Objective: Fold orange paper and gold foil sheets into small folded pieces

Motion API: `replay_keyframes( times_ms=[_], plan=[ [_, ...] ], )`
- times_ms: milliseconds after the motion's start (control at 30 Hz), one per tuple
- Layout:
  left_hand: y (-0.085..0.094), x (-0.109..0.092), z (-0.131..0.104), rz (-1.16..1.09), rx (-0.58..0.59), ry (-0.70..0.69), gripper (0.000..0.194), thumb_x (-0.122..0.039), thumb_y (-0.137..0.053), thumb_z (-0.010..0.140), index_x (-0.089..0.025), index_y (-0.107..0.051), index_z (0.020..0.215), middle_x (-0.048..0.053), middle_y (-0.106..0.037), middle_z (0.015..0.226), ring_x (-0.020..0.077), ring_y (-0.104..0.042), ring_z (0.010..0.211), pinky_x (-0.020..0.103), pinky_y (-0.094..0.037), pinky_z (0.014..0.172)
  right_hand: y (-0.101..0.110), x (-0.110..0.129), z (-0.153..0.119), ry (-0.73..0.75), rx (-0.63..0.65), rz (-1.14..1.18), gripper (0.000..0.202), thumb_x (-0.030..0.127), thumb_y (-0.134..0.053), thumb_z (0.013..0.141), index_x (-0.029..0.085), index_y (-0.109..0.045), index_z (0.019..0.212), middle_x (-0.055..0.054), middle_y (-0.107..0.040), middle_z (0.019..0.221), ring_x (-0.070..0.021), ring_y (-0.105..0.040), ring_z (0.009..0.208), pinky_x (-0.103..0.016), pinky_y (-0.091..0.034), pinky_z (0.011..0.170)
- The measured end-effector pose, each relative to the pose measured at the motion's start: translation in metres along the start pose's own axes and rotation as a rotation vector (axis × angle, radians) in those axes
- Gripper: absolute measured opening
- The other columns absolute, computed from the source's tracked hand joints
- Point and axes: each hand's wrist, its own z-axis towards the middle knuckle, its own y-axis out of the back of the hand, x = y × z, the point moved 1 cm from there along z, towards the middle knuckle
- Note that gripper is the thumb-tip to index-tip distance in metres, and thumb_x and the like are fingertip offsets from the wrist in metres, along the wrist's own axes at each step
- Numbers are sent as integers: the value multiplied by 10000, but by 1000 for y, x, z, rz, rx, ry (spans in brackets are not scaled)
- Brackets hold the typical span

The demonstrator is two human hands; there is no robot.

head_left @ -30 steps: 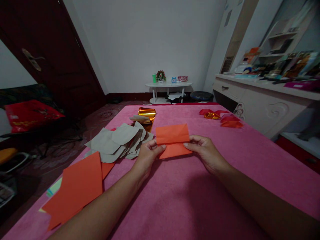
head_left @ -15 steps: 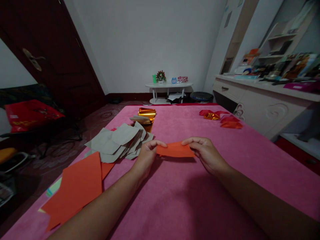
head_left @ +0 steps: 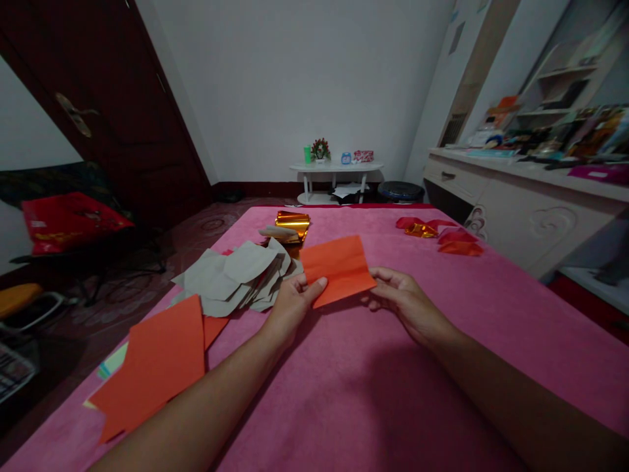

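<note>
A small sheet of orange paper (head_left: 339, 265) with faint creases is held up above the pink cloth, its broad face toward me. My left hand (head_left: 295, 298) grips its lower left corner, thumb in front and fingers behind. At the lower right corner, the bent fingers of my right hand (head_left: 393, 292) close on the paper's edge; part of this contact is hidden. Just left of my left hand lies a loose pile of grey paper pieces (head_left: 230, 272). Larger orange sheets (head_left: 157, 360) lie beside my left forearm.
Shiny gold foil (head_left: 292, 221) lies behind the grey pile. Red and orange folded pieces (head_left: 459, 242), with a crumpled gold piece (head_left: 421, 230), rest at the far right of the pink-covered table (head_left: 314, 413). A white dresser (head_left: 521, 203) stands to the right.
The orange paper has gone from a narrow, flattened strip to a wider sheet tilted up toward me. My left thumb has moved onto its front; my right fingers have shifted to its lower corner.
</note>
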Motion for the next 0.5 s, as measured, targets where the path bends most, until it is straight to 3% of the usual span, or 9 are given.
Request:
replay_keyframes(
  times_ms=[300,500],
  plan=[
    [5,2,1,63,-51,27,328,-404,-728,705,-118,-719,864,71,-731,812,176,-655,688,264,-493,637,0,-7,1,-19,12,7,295,443,-639,778,158,-686,837,-38,-655,734,-127,-593,645,-222,-439,560],
    [9,-2,9,1,-99,-109,388,-345,-770,655,-112,-684,953,96,-726,931,195,-672,790,291,-516,720,-10,-10,-1,-42,48,-59,352,498,-634,768,149,-663,799,-43,-646,714,-119,-566,608,-230,-423,561]
  ],
)
